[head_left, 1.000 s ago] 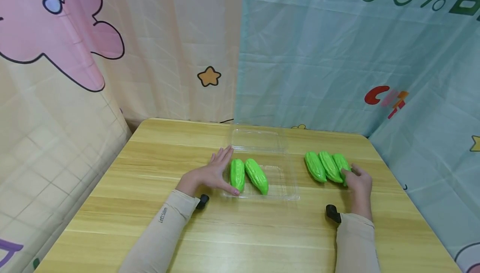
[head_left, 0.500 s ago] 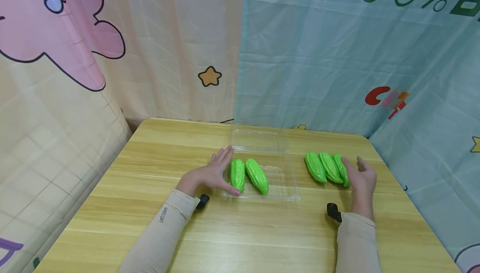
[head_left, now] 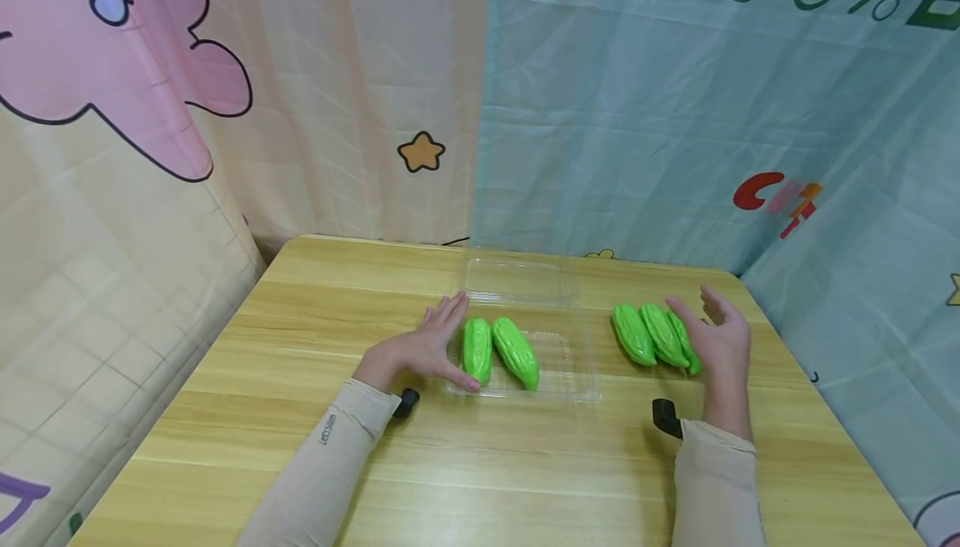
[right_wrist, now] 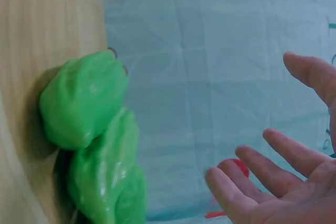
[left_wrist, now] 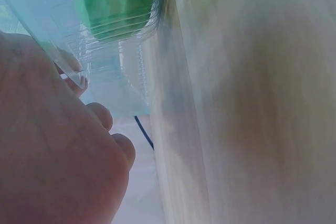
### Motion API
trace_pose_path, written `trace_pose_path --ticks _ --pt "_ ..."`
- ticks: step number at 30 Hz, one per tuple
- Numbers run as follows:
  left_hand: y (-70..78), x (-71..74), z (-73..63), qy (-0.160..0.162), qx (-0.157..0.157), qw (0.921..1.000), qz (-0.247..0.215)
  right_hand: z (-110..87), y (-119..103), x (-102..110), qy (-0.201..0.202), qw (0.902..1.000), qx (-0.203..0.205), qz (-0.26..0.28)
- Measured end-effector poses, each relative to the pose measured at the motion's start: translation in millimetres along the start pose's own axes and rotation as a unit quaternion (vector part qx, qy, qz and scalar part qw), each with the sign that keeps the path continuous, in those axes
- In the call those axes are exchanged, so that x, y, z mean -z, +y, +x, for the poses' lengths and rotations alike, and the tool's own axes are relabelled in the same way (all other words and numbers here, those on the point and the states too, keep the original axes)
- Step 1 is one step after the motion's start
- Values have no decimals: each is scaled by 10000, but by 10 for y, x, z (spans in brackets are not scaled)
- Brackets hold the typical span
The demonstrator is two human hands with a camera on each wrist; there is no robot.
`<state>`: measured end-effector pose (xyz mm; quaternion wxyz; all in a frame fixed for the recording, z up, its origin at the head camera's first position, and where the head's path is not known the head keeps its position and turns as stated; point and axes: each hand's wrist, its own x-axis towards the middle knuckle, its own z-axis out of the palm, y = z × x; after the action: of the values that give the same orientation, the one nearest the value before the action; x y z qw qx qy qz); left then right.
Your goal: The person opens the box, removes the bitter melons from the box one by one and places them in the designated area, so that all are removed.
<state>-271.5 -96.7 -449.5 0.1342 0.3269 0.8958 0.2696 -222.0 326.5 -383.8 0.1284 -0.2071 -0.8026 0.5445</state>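
Note:
A clear plastic clamshell box [head_left: 573, 372] lies on the table with its lid [head_left: 517, 278] folded back. Two bright green bitter melons, a left one [head_left: 477, 350] and a right one [head_left: 516, 353], lie side by side in it. My left hand [head_left: 420, 353] rests on the box's left side, fingers spread and thumb at the front edge; the left wrist view shows fingertips by the clear wall [left_wrist: 68, 69]. To the right, three more bitter melons [head_left: 660, 336] lie in a row. Over the rightmost one hovers my right hand [head_left: 717, 343], fingers parted and holding nothing, apart from the melons [right_wrist: 84, 100] in the right wrist view.
The wooden table [head_left: 525, 472] ends at a back edge close behind the lid. Printed curtains [head_left: 600, 113] hang behind it and along both sides. Black wrist-camera mounts, a left one [head_left: 406, 403] and a right one [head_left: 666, 418], stick out from the sleeves.
My right hand has let go of the rightmost bitter melon, risen up and away from it, and spread its fingers. The left hand and the box have stayed put.

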Motion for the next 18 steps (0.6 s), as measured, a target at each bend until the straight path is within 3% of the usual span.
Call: trace_pose_path --ticks 8,18 --pt "2 5 -2 0 -25 10000 -17 -118 -177 -47 -583 9975 353 -200" --pt "-11 -1 1 -25 -73 10000 28 -200 -252 -78 -1498 9854 806 35"
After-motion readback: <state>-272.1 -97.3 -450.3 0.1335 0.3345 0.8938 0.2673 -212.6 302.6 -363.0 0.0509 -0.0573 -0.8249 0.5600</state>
